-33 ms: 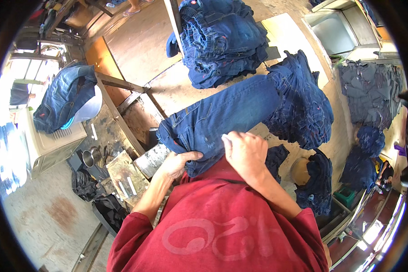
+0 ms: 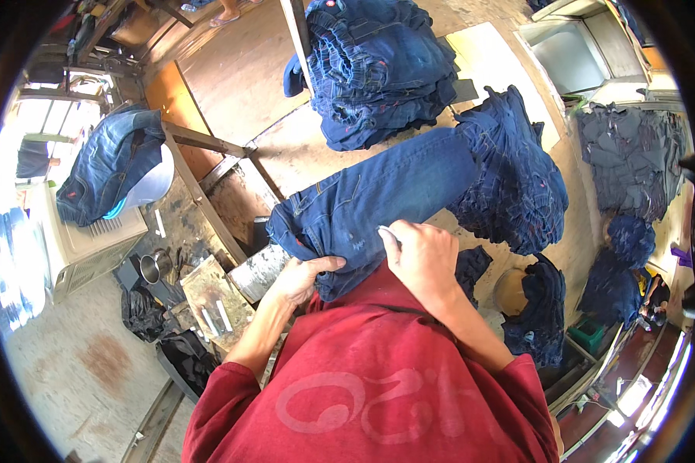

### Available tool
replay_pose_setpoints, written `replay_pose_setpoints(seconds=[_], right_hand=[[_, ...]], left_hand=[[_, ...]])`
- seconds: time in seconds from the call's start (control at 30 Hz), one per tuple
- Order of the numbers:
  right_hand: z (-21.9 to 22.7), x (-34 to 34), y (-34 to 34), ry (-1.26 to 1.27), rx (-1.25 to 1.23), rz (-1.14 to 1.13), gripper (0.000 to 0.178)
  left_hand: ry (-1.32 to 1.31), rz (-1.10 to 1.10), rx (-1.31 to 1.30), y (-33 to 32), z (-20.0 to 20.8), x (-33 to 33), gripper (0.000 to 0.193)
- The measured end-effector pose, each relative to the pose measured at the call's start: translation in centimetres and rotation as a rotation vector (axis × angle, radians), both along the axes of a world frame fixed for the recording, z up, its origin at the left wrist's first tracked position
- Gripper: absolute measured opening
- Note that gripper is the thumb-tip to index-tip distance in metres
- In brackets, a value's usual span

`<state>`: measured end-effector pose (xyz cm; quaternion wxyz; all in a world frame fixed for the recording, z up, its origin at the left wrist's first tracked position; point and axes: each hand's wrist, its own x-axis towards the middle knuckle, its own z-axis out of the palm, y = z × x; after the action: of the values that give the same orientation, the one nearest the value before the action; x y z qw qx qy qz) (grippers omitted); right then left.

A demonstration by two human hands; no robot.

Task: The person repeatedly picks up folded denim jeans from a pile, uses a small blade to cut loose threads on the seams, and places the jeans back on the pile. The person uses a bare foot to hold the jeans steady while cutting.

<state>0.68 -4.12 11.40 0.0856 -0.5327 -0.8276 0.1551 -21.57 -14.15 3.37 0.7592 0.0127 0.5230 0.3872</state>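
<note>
1. Find the folded dark-blue denim trousers with a faded leg [image 2: 409,177] slantwise across the middle of the frame, far end apparently meeting the heap of crumpled dark-blue denim [image 2: 517,177] right of centre.

2. Pinched at the lower-left edge by the bare left hand [image 2: 297,282], thumb on top, fingers mostly hidden. Could twist or slip, if gripped too lightly at that one end.

3. Just above the near edge, the bare right hand [image 2: 425,258]: fingers curled inward, thumb stretched toward the cloth. Impossible to tell whether pinching anything small, or whether touching the denim.

4. Might deepen the small whitish scuff on the cloth [image 2: 357,247], if rubbed too hard by that right thumb or nails.

5. Might pull at the heap right of centre and shift it, if tugged toward the lower left with the far end snagged.

6. Might bunch up the maroon cotton shirt [image 2: 409,370] at lower centre, being so close to the near edge.

7. Might pick up grime from the flecked grey-white slab [image 2: 259,274] left of centre, if slid farther left.
</note>
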Motion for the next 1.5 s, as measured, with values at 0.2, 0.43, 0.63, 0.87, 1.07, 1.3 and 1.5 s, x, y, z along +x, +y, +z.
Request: replay_pose_setpoints(seconds=[0.2, 0.43, 0.63, 0.87, 1.07, 1.3, 1.5], right_hand=[[-0.4, -1.3, 0.6, 0.225, -0.075, 0.121, 0.023], [-0.4, -2.4, 0.5, 0.049, 0.051, 0.138, 0.022], [0.1, -2.1, 1.4, 0.092, -0.007, 0.177, 0.023], [-0.3, -1.3, 2.6, 0.006, -0.033, 0.213, 0.018], [-1.8, 1.3, 5.6, 0.190, 0.027, 0.485, 0.018], [-3.5, 1.0, 6.5, 0.252, 0.116, 0.603, 0.018], [-3.5, 1.1, 7.7, 0.228, 0.107, 0.614, 0.019]], left_hand=[[-0.026, 0.112, 0.063, -0.6, 0.0, 0.4, 0.051], [-0.101, 0.148, 0.115, -0.5, 0.2, 0.5, 0.051], [-0.071, 0.146, 0.096, -0.6, 0.0, 0.6, 0.050], [-0.044, 0.161, 0.086, -0.2, 0.5, 0.9, 0.049], [-0.019, 0.219, 0.026, 0.2, 0.9, 1.5, 0.039], [-0.010, 0.253, 0.020, 0.0, 0.3, 1.7, 0.044], [-0.024, 0.268, 0.066, -0.6, -0.5, 2.0, 0.052]])
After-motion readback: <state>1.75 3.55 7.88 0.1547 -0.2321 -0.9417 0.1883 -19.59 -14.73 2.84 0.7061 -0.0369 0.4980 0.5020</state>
